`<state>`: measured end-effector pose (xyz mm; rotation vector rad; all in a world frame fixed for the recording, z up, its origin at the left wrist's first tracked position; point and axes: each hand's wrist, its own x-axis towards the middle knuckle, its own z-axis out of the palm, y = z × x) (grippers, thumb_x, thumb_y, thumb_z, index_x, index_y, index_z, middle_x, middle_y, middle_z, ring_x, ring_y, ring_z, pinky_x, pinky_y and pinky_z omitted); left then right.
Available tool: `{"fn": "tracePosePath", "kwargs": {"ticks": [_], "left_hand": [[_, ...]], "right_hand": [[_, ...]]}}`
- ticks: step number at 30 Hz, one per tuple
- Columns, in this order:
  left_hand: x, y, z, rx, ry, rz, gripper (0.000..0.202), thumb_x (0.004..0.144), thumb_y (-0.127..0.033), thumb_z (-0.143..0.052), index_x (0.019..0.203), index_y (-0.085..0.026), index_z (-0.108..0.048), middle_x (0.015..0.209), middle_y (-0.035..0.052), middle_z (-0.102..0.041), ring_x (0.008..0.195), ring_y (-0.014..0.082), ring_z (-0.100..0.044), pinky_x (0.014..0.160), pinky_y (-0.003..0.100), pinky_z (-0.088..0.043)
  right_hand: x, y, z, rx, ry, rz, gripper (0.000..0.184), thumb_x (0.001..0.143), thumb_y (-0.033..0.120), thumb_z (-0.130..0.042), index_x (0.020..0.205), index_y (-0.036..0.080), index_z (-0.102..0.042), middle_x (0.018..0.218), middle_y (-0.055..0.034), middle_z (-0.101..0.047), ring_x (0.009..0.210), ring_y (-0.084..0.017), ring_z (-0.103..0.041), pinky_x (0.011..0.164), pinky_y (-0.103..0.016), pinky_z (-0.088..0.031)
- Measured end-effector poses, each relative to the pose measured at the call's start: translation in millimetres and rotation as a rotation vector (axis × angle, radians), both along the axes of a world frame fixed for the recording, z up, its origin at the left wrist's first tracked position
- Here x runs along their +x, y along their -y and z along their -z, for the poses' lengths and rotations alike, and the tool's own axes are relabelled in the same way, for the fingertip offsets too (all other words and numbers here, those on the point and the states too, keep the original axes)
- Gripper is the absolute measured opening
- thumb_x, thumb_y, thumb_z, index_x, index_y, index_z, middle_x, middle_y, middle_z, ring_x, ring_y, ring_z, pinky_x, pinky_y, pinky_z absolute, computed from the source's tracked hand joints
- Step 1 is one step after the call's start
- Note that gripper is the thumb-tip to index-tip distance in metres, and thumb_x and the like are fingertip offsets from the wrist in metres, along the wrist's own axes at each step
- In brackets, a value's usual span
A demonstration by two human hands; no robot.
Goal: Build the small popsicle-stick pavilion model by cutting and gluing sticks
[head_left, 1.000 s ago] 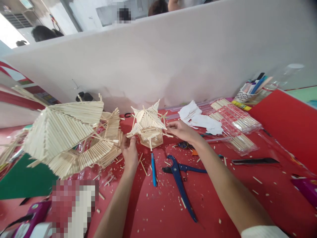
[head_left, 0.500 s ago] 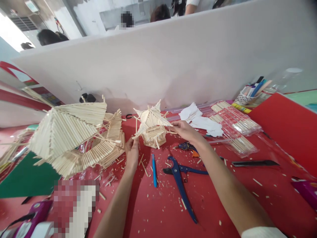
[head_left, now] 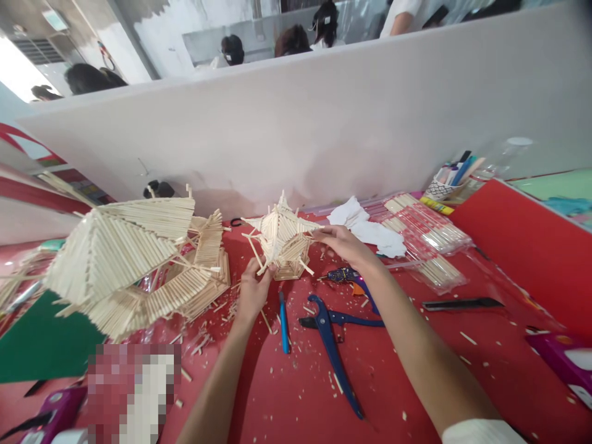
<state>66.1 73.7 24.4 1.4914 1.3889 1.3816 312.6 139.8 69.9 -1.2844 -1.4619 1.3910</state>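
Note:
Both hands grip a small pointed roof built of pale wooden sticks, with corner tips that flare upward. My left hand pinches its near left corner, and my right hand has its fingers closed on the right corner. Below the roof is a small many-sided stick base, partly covered by it. I cannot tell whether roof and base touch. In front lie a blue pen-like tool and a blue-handled cutter. A glue gun lies near my right forearm.
A larger stick model with a broad roof stands at the left, over a green sheet. White cloth, packed sticks, a pen holder and a black knife are at the right. A white partition rises behind.
The small roof has turned and tilted, one corner now pointing toward me. My left hand has moved right with it, while my right hand keeps its grip. The view has shifted slightly.

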Motion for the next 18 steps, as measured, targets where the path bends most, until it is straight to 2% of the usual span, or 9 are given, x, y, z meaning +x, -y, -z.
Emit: {"fn": "tracePosePath", "kwargs": {"ticks": [3, 7, 10, 12, 14, 18], "left_hand": [[-1, 0, 2.3, 0.028, -0.098, -0.006, 0.021, 0.088, -0.037, -0.067, 0.096, -0.019, -0.076, 0.107, 0.0093, -0.073, 0.102, 0.0239, -0.067, 0.096, 0.034, -0.048], [0, 2, 4.8, -0.004, -0.111, -0.005, 0.024, 0.090, -0.038, -0.063, 0.099, -0.019, -0.074, 0.100, 0.0086, -0.075, 0.096, 0.0241, -0.068, 0.091, 0.034, -0.050], [3, 3, 1.4, -0.008, -0.099, -0.025, 0.023, 0.088, -0.037, -0.064, 0.098, -0.018, -0.074, 0.098, 0.0086, -0.075, 0.096, 0.0248, -0.068, 0.091, 0.034, -0.050], [6, 4, -1.5, -0.003, -0.091, -0.036, 0.020, 0.088, -0.035, -0.064, 0.095, -0.018, -0.073, 0.096, 0.0082, -0.075, 0.093, 0.0241, -0.068, 0.088, 0.033, -0.050], [8, 4, -2.6, -0.005, -0.079, -0.041, 0.019, 0.088, -0.035, -0.064, 0.093, -0.018, -0.073, 0.094, 0.0077, -0.075, 0.089, 0.0228, -0.068, 0.085, 0.032, -0.050], [7, 3, 1.0, -0.016, -0.059, -0.020, 0.021, 0.088, -0.036, -0.064, 0.092, -0.017, -0.072, 0.092, 0.0073, -0.075, 0.087, 0.0214, -0.067, 0.083, 0.030, -0.050]], "right_hand": [[4, -2, 1.9, 0.047, 0.029, -0.019, 0.031, 0.088, 0.049, -0.066, 0.097, 0.021, -0.074, 0.066, 0.0016, -0.055, 0.053, -0.012, -0.045, 0.048, -0.025, -0.029], [18, -5, -0.7, 0.193, 0.107, 0.044, 0.034, 0.091, 0.046, -0.059, 0.106, 0.019, -0.073, 0.080, -0.0031, -0.066, 0.060, -0.014, -0.050, 0.054, -0.027, -0.038], [35, -1, -13.4, 0.284, 0.161, 0.085, 0.036, 0.094, 0.042, -0.053, 0.114, 0.018, -0.070, 0.094, -0.0079, -0.072, 0.067, -0.016, -0.055, 0.057, -0.028, -0.042], [47, 5, -25.3, 0.333, 0.207, 0.074, 0.034, 0.095, 0.040, -0.050, 0.115, 0.019, -0.069, 0.096, -0.0087, -0.073, 0.070, -0.017, -0.057, 0.059, -0.028, -0.042], [59, 13, -37.0, 0.337, 0.224, 0.007, 0.034, 0.095, 0.040, -0.052, 0.119, 0.020, -0.065, 0.096, -0.0080, -0.074, 0.069, -0.016, -0.057, 0.060, -0.028, -0.042], [71, 29, -54.8, 0.236, 0.250, -0.190, 0.038, 0.093, 0.041, -0.059, 0.126, 0.022, -0.061, 0.100, -0.0081, -0.076, 0.071, -0.017, -0.061, 0.063, -0.029, -0.045]]}}
